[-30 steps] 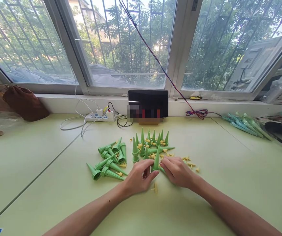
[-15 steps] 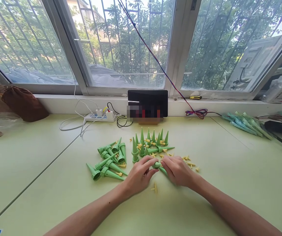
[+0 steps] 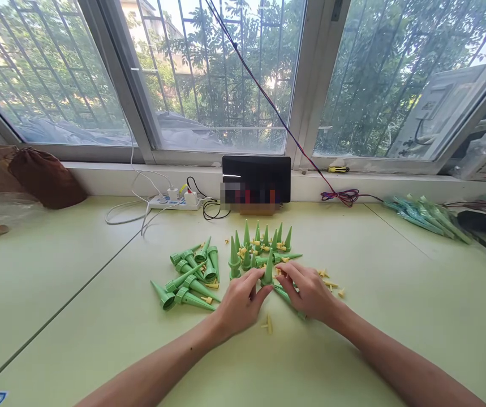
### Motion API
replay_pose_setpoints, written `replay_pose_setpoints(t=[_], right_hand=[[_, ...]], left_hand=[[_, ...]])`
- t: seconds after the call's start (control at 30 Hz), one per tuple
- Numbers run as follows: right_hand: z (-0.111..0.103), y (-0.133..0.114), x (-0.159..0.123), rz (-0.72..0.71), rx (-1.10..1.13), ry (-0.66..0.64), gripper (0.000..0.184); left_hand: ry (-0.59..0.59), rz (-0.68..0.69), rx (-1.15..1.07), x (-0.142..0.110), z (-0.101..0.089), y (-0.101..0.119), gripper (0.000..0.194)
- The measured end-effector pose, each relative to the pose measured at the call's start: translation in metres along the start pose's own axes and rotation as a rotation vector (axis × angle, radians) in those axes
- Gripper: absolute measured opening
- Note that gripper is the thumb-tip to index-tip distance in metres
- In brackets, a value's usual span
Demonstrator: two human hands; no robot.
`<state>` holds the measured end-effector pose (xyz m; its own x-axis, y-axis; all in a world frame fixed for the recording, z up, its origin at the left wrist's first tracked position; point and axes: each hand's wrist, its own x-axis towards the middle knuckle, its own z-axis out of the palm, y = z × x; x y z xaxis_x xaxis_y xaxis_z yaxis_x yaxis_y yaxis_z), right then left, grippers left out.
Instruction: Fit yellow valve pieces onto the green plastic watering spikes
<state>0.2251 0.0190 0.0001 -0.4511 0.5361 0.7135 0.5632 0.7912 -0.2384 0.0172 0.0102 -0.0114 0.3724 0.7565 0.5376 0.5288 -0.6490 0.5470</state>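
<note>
My left hand (image 3: 243, 299) is closed round the lower part of a green watering spike (image 3: 269, 268), which points upward. Close on its right is my right hand (image 3: 310, 288), fingers bent and drawn together; a bit of yellow shows by the fingertips, but I cannot make out what they pinch. Beneath that hand lies another green spike (image 3: 285, 297), partly hidden. A small yellow valve (image 3: 269, 324) rests on the table in front of my hands. Behind them stand several green spikes (image 3: 234, 257) with yellow valves fitted or lying among them.
Loose green spikes (image 3: 192, 282) are heaped on the left, a few yellow valves among them. More yellow valves (image 3: 331, 284) lie scattered at right. At the back are a tablet (image 3: 256, 172) on a stand, a power strip (image 3: 172, 202) with cables, and a brown bag (image 3: 47, 178).
The spike in my left hand tipped over toward me, its tip pointing at the camera, and is upright again now. My right hand's fingers have shifted slightly away from it.
</note>
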Motion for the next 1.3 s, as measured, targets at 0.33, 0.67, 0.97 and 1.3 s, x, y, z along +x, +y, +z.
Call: replay_pose_setpoints(t=[0.33,0.67,0.97,1.3], right_hand=[[-0.0028,0.0025,-0.0002,-0.065,0.011,-0.104,0.022],[0.001,0.0029,-0.0006,-0.098,-0.016,-0.109,0.021],[0.0011,0.0005,0.0009,-0.131,-0.067,-0.141,0.026],[-0.0028,0.0036,0.0023,-0.144,-0.075,-0.179,0.035]], left_hand=[[0.015,-0.024,-0.013,0.0007,-0.001,0.0042,0.022],[0.016,-0.084,-0.017,0.0013,-0.0005,0.0046,0.03],[0.017,-0.083,-0.034,0.0013,-0.0021,0.0065,0.034],[-0.02,0.076,-0.072,0.0033,-0.0065,0.0011,0.015]])
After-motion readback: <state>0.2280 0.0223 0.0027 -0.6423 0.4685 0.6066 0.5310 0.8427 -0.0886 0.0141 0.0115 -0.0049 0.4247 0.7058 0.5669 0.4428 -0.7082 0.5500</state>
